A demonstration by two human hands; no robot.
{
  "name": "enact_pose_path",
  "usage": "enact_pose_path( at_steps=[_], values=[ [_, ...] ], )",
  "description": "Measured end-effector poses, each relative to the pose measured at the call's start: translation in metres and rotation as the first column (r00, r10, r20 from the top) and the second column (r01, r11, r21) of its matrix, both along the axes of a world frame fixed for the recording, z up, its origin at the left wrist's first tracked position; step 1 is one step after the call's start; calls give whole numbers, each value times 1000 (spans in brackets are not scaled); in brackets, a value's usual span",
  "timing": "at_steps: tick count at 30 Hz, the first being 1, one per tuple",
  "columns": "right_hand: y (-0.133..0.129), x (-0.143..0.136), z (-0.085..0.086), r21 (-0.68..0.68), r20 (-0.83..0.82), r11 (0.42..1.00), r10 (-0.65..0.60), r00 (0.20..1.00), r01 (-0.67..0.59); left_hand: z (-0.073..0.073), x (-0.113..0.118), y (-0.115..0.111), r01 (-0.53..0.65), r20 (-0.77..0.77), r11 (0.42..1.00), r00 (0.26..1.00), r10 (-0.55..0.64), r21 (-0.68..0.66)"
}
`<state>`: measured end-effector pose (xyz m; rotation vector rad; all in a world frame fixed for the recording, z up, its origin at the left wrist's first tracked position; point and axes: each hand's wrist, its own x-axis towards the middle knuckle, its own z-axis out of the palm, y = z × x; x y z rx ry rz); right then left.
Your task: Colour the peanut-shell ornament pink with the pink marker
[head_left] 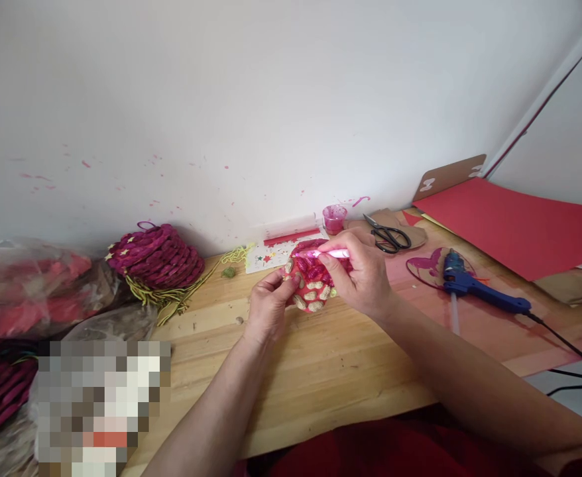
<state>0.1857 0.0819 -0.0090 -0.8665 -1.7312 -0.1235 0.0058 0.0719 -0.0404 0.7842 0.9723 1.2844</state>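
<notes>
My left hand (271,298) grips the left edge of a round red disc with peanuts (313,286) stuck over it, tilted up above the wooden table. Several of the peanuts are coated in magenta paint; those toward the lower left are still pale tan. In my right hand (363,271) is a white-handled paintbrush (338,253), pinched between thumb and fingers. Its pink-smeared end lies over the upper part of the disc. The disc's right edge is partly hidden behind my right hand. Behind it stands a small cup of magenta paint (334,217).
Black-handled scissors (389,237) lie on brown card beyond my right hand. A blue glue gun (487,291) with a cord and red card sheets (520,228) are to the right. Stacked magenta pieces (159,258) and plastic bags (32,285) crowd the left. A white wall (271,99) rises behind.
</notes>
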Motion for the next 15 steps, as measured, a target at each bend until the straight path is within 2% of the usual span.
enact_pose_path(
  at_steps=[3,9,15],
  values=[
    [-1,-2,-1,-7,21,1000,-4,1000,4,1,1,0,-13,-8,1000,1000,13,-3],
    [0,1,1,-33,-52,999,-28,998,26,-1,0,1,0,-23,1000,1000,0,12],
    [-1,-2,0,-12,-5,1000,2,1000,-2,-2,0,1,-2,-35,1000,999,3,30]
  ],
)
